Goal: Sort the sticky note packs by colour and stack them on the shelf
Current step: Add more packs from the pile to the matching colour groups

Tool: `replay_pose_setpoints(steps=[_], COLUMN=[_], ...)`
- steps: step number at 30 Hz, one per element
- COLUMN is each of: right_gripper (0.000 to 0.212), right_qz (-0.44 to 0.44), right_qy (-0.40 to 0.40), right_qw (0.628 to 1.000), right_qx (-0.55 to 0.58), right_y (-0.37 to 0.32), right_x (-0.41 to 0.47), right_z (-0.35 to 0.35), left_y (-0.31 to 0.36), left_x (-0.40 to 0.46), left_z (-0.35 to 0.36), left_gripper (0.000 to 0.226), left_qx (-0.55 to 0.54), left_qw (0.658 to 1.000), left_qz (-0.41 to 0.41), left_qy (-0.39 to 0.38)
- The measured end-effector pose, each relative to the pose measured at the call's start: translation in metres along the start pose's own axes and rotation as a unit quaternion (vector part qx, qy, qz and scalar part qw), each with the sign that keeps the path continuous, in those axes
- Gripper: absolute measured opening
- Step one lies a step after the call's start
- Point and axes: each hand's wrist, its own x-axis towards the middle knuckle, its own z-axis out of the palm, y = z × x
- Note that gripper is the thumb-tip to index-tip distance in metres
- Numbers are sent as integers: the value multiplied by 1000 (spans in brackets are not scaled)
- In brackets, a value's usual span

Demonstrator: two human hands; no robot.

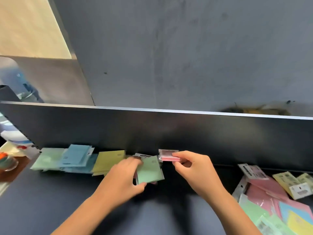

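Hands work over a dark shelf: the left hand grips a green sticky note pack between thumb and curled fingers, while the right hand pinches a pink pack by its edge near the back panel. Green, blue and yellow stacks line the rear left; unsorted mixed packs lie heaped at right.

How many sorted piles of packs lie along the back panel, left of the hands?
3: a green pile far left, a blue pile overlapping it, then a yellow pile beside the left hand. Others may be hidden.
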Motion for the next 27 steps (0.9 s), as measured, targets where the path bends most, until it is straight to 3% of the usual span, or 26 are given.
replay_pose_setpoints(steps=[11, 14, 20, 27], right_gripper=[30, 35, 45, 29], right_qz=[57, 79, 118, 139], right_qy=[87, 91, 26, 143], right_qw=[993, 987, 962, 947], right_qx=[-60, -108, -245, -252], right_y=[-41, -46, -51, -64], right_x=[0, 4, 7, 8], right_z=[104, 131, 163, 171], left_y=[-122, -165, -245, -281], left_x=[-4, -15, -35, -55], left_z=[-61, -81, -110, -121], left_gripper=[59, 59, 59, 60], left_qx=[6, -4, -26, -43], left_qw=[996, 996, 999, 999], left_qz=[90, 86, 38, 14], left_qy=[-2, 7, 24, 26])
